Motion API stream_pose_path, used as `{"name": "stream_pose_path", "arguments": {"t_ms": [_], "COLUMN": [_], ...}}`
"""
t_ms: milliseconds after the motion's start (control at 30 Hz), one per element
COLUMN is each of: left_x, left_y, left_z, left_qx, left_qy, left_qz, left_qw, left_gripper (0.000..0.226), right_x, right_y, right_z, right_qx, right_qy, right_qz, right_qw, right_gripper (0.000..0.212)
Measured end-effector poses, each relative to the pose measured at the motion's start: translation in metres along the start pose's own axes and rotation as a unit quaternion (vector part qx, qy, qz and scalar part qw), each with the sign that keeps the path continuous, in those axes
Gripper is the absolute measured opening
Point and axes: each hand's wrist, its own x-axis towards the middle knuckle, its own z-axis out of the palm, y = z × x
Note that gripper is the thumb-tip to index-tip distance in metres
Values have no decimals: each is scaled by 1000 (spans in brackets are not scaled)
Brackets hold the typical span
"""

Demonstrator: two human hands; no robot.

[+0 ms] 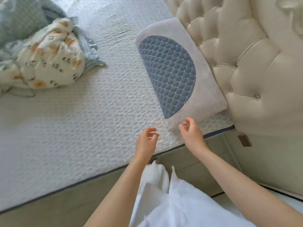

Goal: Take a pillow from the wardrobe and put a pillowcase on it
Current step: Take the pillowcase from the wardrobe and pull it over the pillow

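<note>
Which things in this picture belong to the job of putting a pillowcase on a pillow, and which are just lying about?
Part of the job:
- grey plush pillow with blue quilted half-oval panel
- crumpled floral white fabric, possibly the pillowcase
- left hand and right hand, both empty

Just lying about:
- blue-green waffle blanket
- cream tufted headboard
- white textured mattress

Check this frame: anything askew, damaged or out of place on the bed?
Nothing damaged. The pillow lies flat against the headboard, still bare. The floral fabric sits crumpled in a heap with a blue blanket across the mattress.
</note>
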Motion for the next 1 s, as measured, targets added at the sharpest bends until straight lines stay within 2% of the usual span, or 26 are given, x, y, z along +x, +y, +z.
{"name": "stream_pose_path", "arguments": {"t_ms": [167,333,633,833,1000], "left_x": [-73,-133,-239,-289,-326], "left_y": [-50,-105,-211,-273,-314], "left_z": [-53,-101,-162,-226,-302], "left_qx": [11,-1,-104,-144,-187], "left_qy": [92,204,379,447,481], "left_qz": [-13,-67,-205,-268,-284], "left_qw": [996,977,897,841,808], "left_gripper": [16,16,17,17,17], "right_x": [-52,-94,-171,-236,-294], "right_y": [-26,-51,-94,-132,-166], "right_z": [30,77,201,294,375], "right_qx": [-65,-136,-244,-285,-309], "right_qy": [-89,-186,-353,-447,-500], "right_qz": [-114,-205,-318,-385,-413], "right_qw": [987,951,845,756,696], "right_gripper": [41,40,36,36,35]}}
